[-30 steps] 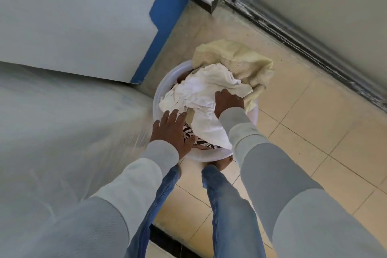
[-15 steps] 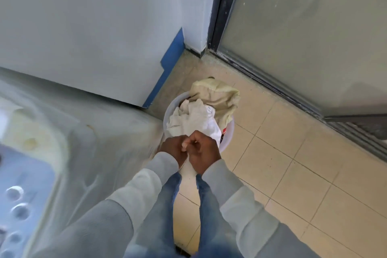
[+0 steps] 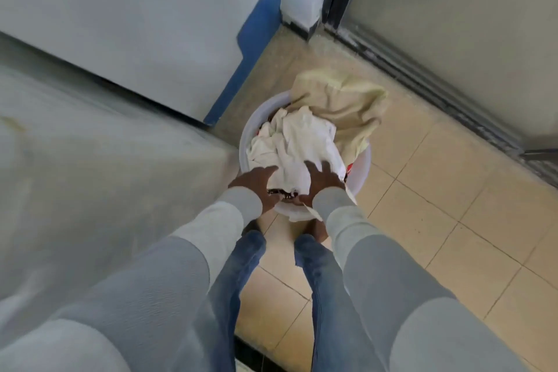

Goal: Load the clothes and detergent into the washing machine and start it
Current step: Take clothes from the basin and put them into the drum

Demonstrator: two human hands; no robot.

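L hand [image 3: 256, 183] & R hand [image 3: 321, 180] now unclenched, grips spread apart on white cloth [image 3: 297, 145] in basin [image 3: 360, 174].

A crumpled white cloth [image 3: 297, 145] and yellow towel [image 3: 344, 103] heap in a white basin [image 3: 360, 169].

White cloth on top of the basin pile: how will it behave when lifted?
Probably floppy: the white cloth lies crumpled in soft folds over the basin. Likely light, thin-looking fabric. It may snag or drag the yellowish towel lying against it at the far side. Both the left hand and the right hand are spread at its near edge.
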